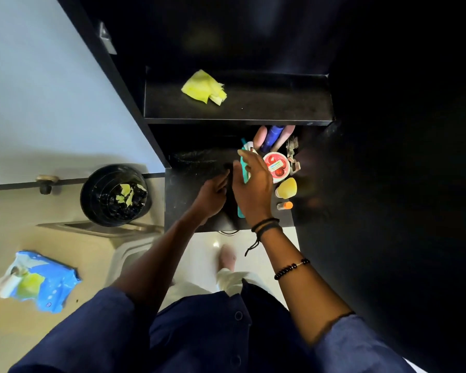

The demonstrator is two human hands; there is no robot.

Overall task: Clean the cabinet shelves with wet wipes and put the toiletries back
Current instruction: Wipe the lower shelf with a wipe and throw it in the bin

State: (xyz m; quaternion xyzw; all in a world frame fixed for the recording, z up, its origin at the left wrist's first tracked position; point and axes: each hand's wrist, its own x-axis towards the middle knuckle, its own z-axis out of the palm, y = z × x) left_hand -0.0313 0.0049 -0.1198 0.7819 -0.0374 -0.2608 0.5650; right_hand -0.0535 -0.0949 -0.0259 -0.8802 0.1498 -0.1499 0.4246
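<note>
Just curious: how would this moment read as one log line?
left hand: on lower shelf, grip unclear | right hand: open over teal tube | yellow wipe: on upper shelf

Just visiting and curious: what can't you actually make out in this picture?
All head view.
- Left hand: anything in its grip is lost against the black shelf.
- Teal tube: mostly covered by the right hand; grip on it unclear.
- Red jar: label too small to read.
- Cabinet's right side: swallowed by shadow.

Bare lower shelf (194,164) left of toiletries (276,168)
</note>
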